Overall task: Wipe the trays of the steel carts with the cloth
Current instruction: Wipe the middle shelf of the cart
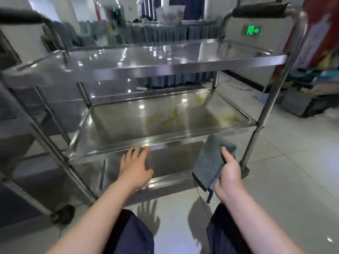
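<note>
Nearest, the right hand (228,177) is gripping the folded grey cloth (211,162), thumb pressing on top, while the left hand (135,166) is reaching forward empty with fingers spread, its fingertips touching or nearly touching the near rim of the middle tray (113,145). That tray of the steel cart (264,107) is lying at twelve o'clock from both hands, its long axis running nine to three. Yellowish smears (174,116) are sitting toward one o'clock, so the cloth hand seems better placed. Farther up, the top tray (183,66) is gleaming.
</note>
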